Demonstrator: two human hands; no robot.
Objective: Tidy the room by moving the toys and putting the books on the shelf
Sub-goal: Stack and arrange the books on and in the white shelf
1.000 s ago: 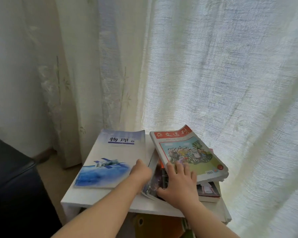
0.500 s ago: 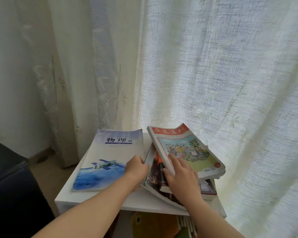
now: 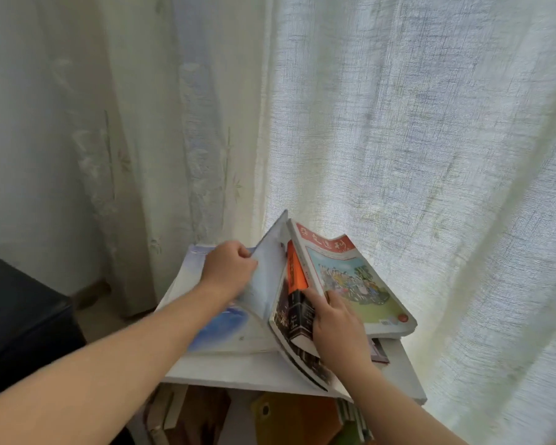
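A white shelf unit (image 3: 238, 372) stands against the curtain with books on top. At its left lies a blue-covered book (image 3: 217, 329), its right side curled upward; my left hand (image 3: 228, 269) is closed on that raised edge. To the right, a stack of books tilts up on its left side: a colourful red-titled book (image 3: 350, 277) on top, a thick orange and black book (image 3: 297, 303) under it, and a dark-covered magazine (image 3: 281, 313) below. My right hand (image 3: 336, 329) grips this stack, fingers tucked under the colourful book.
A sheer white curtain (image 3: 398, 123) hangs right behind and to the right of the shelf. A black piece of furniture (image 3: 20, 316) stands at the left. Below the shelf top are more books and an orange-yellow item (image 3: 296, 419).
Both hands have risen. The stack now tilts steeply up on its left side, and the blue book's right edge is lifted. The view has moved closer.
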